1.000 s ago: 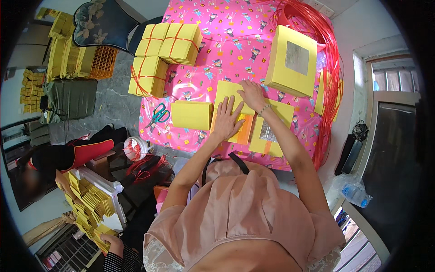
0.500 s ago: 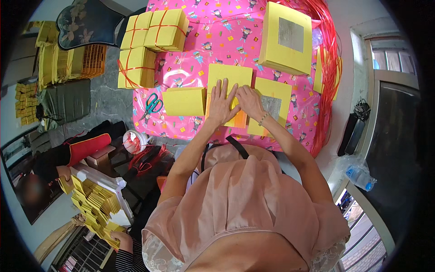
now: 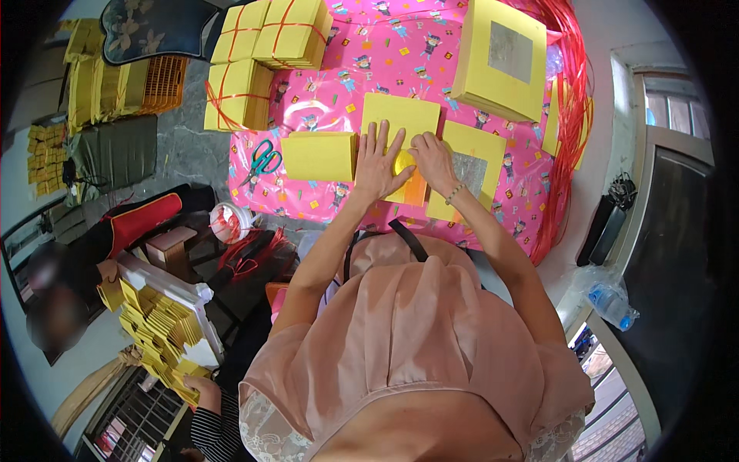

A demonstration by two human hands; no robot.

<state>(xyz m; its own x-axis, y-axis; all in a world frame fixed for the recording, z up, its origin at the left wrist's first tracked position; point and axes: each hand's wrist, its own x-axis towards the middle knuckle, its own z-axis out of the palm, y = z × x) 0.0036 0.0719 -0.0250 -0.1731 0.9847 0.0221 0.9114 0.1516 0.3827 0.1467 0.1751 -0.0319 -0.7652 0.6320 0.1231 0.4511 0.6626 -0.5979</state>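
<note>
Left hand [image 3: 379,163] lies flat, fingers [image 3: 374,138] spread, palm down on a yellow flat box piece [image 3: 400,119] on the table [image 3: 346,88], which is covered in a pink patterned cloth. Right hand [image 3: 433,160] is just beside it, fingers drawn together and pinching at the edge of the same yellow piece near its lower right corner; what exactly sits between the fingertips cannot be told. Under both hands, a brighter yellow round shape and an orange strip [image 3: 416,189] show.

The yellow piece lies mid-table, touching a yellow folded box [image 3: 319,155] on its left and a yellow windowed lid [image 3: 469,171] on its right, which lies flat with a grey-silver window. The right wrist wears a bead bracelet [image 3: 455,192].

Green-handled scissors [image 3: 264,160] lie at the left edge of the table, near the folded box. A large yellow box with a window [image 3: 502,58] sits at the far right of the table, well apart from the hands. Stacks of yellow boxes tied with red string [image 3: 269,38] stand at the far left corner. Red string bundle [image 3: 573,108] runs along the right table edge.

Lower left, another person's hand [image 3: 206,391] is at a pile of yellow folded cards [image 3: 158,335].
</note>
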